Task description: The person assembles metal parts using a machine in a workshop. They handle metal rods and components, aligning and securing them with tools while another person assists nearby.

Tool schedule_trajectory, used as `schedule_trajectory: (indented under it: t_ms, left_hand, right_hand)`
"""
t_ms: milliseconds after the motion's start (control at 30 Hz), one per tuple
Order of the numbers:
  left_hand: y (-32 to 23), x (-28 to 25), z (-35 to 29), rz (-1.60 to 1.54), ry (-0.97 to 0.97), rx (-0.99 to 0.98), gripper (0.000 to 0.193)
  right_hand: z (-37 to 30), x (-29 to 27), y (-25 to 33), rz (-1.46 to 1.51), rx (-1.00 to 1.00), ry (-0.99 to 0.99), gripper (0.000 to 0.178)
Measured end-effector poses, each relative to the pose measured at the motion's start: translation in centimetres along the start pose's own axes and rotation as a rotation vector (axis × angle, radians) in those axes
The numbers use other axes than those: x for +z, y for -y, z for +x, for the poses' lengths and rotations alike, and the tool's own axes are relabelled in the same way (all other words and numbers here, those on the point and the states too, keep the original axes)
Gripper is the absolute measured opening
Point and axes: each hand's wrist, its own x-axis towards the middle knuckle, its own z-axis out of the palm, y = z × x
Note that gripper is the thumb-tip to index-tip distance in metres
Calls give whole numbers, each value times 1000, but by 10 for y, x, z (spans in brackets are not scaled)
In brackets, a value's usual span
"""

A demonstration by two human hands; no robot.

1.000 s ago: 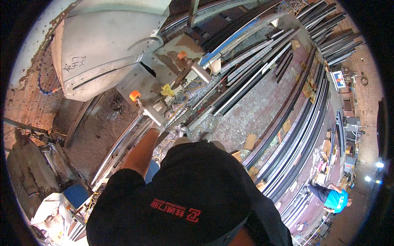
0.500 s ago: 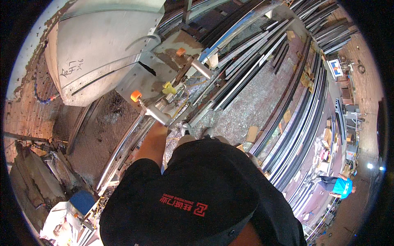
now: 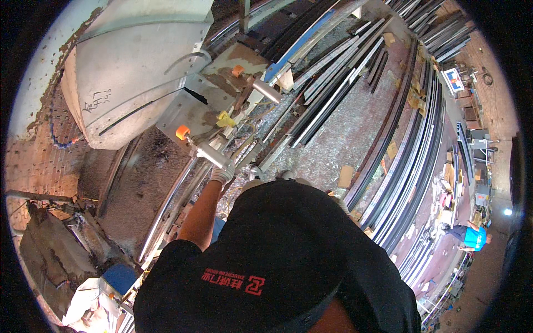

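Observation:
My left hand (image 3: 222,175), in a pale glove, is by the near end of a shiny metal cylinder (image 3: 215,156) on a machine's edge. Its fingers are too small and partly hidden to show whether they grip anything. An orange knob (image 3: 182,132) and a yellow fitting (image 3: 225,119) sit just beyond. Farther along the same edge is a second metal cylinder (image 3: 267,91). Of my right hand only a pale sliver (image 3: 342,207) seems to show past my black shirt (image 3: 266,238); the shirt hides the rest.
A large grey metal housing (image 3: 136,72) stands at the upper left. Long dark and silver metal strips (image 3: 408,183) lie on the floor to the right, with more strips (image 3: 338,72) ahead. A person in a blue top (image 3: 474,237) is at the far right. Cardboard pieces (image 3: 345,176) lie between.
My left hand has drawn back from behind the cylinder to below its near end. The view has shifted slightly, and the person in blue appears higher and farther right.

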Motion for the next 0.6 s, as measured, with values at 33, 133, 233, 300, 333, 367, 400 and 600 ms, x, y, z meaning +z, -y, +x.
schedule_trajectory:
  t_ms: [33,133,233,300,333,367,400,600]
  left_hand:
    - [-2,-3,3,-6,19,-49,34]
    - [-20,-20,8,-501,54,-325,34]
    - [-45,-40,13,-1110,22,-623,35]
    - [-61,-50,15,-1397,-16,-792,36]
    - [-69,-54,16,-1512,-29,-861,36]
    - [-77,-58,17,-1550,-80,-962,37]
    - [-85,-61,17,-1662,-110,-1018,36]
    - [-117,-69,12,-1381,-8,-886,35]
  right_hand:
    - [3,3,-6,7,-64,-39,21]
    - [1,7,22,-115,101,-162,25]
    - [-23,1,88,-353,-38,-81,26]
    - [-35,1,126,-349,20,-19,23]
    - [-39,4,137,-286,11,-23,23]
    - [-41,6,143,-223,0,-30,22]
    - [-39,10,145,-173,109,-34,21]
    - [-27,30,84,-207,64,-197,23]
